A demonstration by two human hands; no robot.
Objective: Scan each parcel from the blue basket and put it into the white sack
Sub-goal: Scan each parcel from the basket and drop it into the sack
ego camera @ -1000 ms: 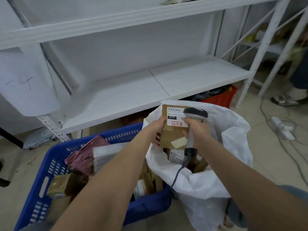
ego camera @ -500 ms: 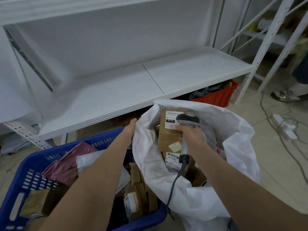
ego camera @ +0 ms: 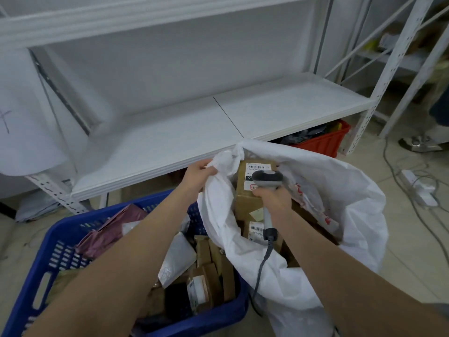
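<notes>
The head view looks down on the white sack [ego camera: 352, 198], which stands open just right of the blue basket [ego camera: 56, 242], the two touching along their near sides. The left hand [ego camera: 198, 175] pinches the sack's far-left rim, thumb and fingers bunching the cloth and holding the mouth up and open. The right hand [ego camera: 274, 198] is curled round the handle of the grey scanner [ego camera: 267, 178], whose head hangs over the sack's mouth while its cable [ego camera: 261, 268] trails down across the near rim. Behind the scanner head a brown box [ego camera: 245, 193] stands upright inside the sack with its label toward the camera, on top of other labelled parcels. The step in hand looks like the end of one drop: this box is in, and the sack is being tidied or held wide. The basket holds plenty more, among them a maroon mailer [ego camera: 107, 232], a white mailer [ego camera: 177, 256] and small brown cartons [ego camera: 211, 263], so the task seems well short of done. The next move calls for the left hand to let go of the rim, reach into the basket for a parcel and turn its barcode up toward the scanner.
</notes>
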